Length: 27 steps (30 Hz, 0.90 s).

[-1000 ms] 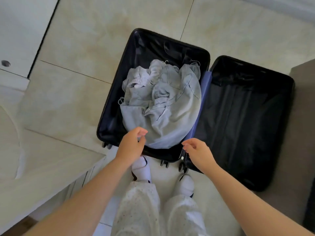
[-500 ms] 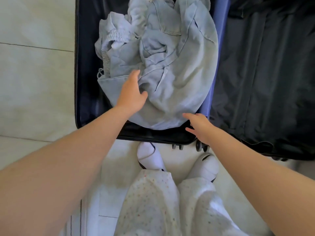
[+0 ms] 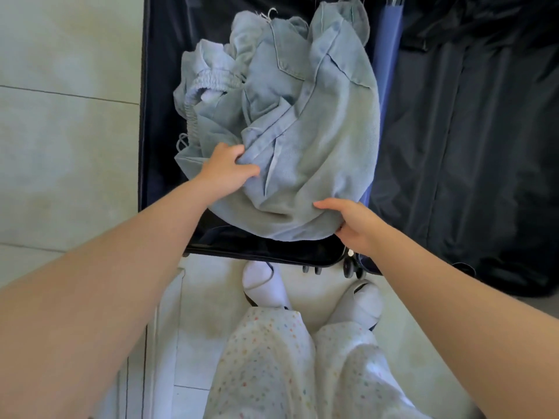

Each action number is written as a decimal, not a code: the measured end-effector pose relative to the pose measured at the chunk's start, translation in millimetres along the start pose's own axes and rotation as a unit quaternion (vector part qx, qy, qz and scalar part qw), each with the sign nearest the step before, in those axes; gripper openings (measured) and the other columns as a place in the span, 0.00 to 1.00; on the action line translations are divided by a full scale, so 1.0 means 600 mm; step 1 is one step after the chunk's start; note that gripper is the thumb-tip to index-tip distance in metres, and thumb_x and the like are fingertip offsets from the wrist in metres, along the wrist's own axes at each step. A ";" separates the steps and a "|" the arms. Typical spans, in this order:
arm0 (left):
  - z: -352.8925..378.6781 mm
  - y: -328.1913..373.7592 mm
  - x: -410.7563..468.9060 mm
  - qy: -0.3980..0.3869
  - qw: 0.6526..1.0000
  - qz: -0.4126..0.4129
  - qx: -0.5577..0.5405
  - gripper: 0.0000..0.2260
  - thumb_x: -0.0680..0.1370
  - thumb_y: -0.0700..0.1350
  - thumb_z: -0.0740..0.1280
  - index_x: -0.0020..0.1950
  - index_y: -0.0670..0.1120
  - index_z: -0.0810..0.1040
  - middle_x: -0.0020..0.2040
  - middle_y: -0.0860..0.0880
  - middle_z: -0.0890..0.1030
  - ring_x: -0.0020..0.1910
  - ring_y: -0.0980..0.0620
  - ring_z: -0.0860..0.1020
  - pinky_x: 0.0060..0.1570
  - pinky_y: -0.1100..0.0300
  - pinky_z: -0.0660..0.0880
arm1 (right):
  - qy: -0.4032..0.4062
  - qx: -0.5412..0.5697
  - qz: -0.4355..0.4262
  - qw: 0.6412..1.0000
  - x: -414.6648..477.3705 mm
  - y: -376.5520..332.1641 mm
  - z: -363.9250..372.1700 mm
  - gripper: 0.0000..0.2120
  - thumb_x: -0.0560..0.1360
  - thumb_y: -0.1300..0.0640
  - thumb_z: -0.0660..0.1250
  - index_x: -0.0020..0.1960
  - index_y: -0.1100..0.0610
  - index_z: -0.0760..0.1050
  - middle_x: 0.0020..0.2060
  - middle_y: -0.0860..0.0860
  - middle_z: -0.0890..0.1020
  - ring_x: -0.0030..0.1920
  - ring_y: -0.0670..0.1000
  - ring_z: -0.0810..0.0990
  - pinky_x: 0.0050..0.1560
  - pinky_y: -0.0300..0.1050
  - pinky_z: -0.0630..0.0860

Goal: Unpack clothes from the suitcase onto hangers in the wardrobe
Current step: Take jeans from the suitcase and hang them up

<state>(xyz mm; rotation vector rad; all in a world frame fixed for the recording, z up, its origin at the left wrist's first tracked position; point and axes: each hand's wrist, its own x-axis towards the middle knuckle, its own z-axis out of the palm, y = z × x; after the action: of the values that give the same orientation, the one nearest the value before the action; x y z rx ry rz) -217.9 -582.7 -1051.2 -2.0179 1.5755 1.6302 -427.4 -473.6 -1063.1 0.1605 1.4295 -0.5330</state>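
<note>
A dark suitcase (image 3: 157,122) lies open on the tiled floor, its left half holding a crumpled heap of pale blue denim clothes (image 3: 317,140). My left hand (image 3: 225,169) sits on the heap's near left side, fingers curled into a fold of the denim. My right hand (image 3: 352,226) grips the heap's near right edge, thumb on top and fingers beneath the cloth. The suitcase's right half (image 3: 472,140) shows only black lining. No hangers or wardrobe are in view.
Pale floor tiles (image 3: 66,131) stretch to the left of the suitcase. My feet in white socks and slippers (image 3: 266,285) stand just before the suitcase's wheels (image 3: 351,269). A white furniture edge (image 3: 160,328) runs along the lower left.
The view has come closer to the suitcase. My left hand went from lying flat on the denim to gripping a fold. My right hand moved from the rim onto the heap's near edge.
</note>
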 end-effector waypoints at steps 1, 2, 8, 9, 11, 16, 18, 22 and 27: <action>-0.009 0.006 -0.016 0.001 1.000 0.002 -0.006 0.06 0.72 0.41 0.69 0.43 0.41 0.73 0.38 0.49 0.69 0.38 0.52 0.69 0.40 0.57 0.66 | -0.008 0.009 0.003 1.000 -0.015 -0.004 0.002 0.20 0.70 0.66 0.71 0.61 0.57 0.77 0.55 0.51 0.84 0.56 0.51 0.82 0.54 0.42 0.77; -0.018 0.011 -0.032 0.000 1.000 -0.002 -0.020 0.06 0.71 0.40 0.68 0.45 0.40 0.74 0.39 0.49 0.72 0.38 0.52 0.70 0.40 0.58 0.67 | -0.007 0.014 0.006 1.000 -0.030 -0.008 0.005 0.19 0.70 0.67 0.71 0.60 0.58 0.77 0.54 0.51 0.84 0.55 0.51 0.82 0.52 0.42 0.77; -0.083 0.052 -0.143 0.016 0.989 -0.043 -0.143 0.04 0.67 0.39 0.68 0.39 0.45 0.74 0.36 0.50 0.75 0.38 0.52 0.74 0.42 0.58 0.69 | 0.006 -0.026 0.029 0.999 -0.155 -0.063 0.021 0.20 0.67 0.67 0.74 0.57 0.58 0.78 0.53 0.52 0.84 0.55 0.53 0.81 0.59 0.49 0.77; -0.092 0.064 -0.165 0.015 0.986 -0.045 -0.158 0.04 0.67 0.38 0.67 0.39 0.45 0.73 0.35 0.51 0.75 0.38 0.53 0.74 0.41 0.59 0.69 | -0.001 -0.033 0.041 0.999 -0.177 -0.074 0.022 0.20 0.67 0.67 0.74 0.58 0.58 0.78 0.53 0.52 0.84 0.55 0.54 0.81 0.59 0.49 0.77; -0.115 0.089 -0.209 0.012 0.982 -0.051 -0.182 0.06 0.69 0.35 0.66 0.39 0.46 0.73 0.35 0.52 0.74 0.37 0.54 0.73 0.39 0.61 0.68 | -0.015 -0.066 0.062 0.996 -0.225 -0.105 0.027 0.21 0.67 0.67 0.73 0.59 0.59 0.77 0.53 0.53 0.84 0.55 0.54 0.82 0.55 0.49 0.78; -0.167 0.143 -0.317 0.033 0.968 -0.048 -0.245 0.17 0.66 0.38 0.68 0.53 0.48 0.74 0.47 0.53 0.75 0.48 0.53 0.76 0.47 0.58 0.74 | -0.023 -0.170 0.035 0.985 -0.351 -0.180 0.053 0.26 0.64 0.66 0.76 0.60 0.57 0.76 0.54 0.52 0.83 0.55 0.55 0.81 0.56 0.51 0.78; -0.189 0.161 -0.364 0.049 0.963 -0.037 -0.263 0.14 0.66 0.37 0.68 0.51 0.47 0.75 0.44 0.53 0.76 0.44 0.53 0.76 0.45 0.59 0.73 | -0.026 -0.201 -0.005 0.979 -0.403 -0.208 0.067 0.27 0.62 0.66 0.77 0.60 0.56 0.77 0.54 0.51 0.84 0.55 0.54 0.82 0.52 0.48 0.78; -0.223 0.193 -0.475 0.073 0.956 -0.028 -0.284 0.09 0.68 0.34 0.67 0.36 0.45 0.70 0.31 0.52 0.68 0.33 0.54 0.66 0.35 0.62 0.63 | -0.048 -0.236 -0.074 0.968 -0.513 -0.246 0.098 0.27 0.63 0.68 0.76 0.60 0.55 0.77 0.53 0.51 0.84 0.54 0.53 0.82 0.52 0.48 0.79; -0.253 0.225 -0.629 0.120 0.942 -0.031 -0.311 0.13 0.62 0.41 0.70 0.42 0.36 0.74 0.35 0.47 0.70 0.36 0.51 0.69 0.39 0.57 0.65 | -0.125 -0.313 -0.080 0.938 -0.654 -0.276 0.123 0.24 0.67 0.67 0.74 0.61 0.56 0.77 0.54 0.53 0.84 0.56 0.54 0.82 0.60 0.53 0.77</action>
<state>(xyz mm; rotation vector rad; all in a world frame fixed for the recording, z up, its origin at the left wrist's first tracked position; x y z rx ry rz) -176.3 -501.1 -632.7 -2.6182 1.1155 2.1188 -452.9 -549.7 -638.3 -0.5195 1.3014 -0.1969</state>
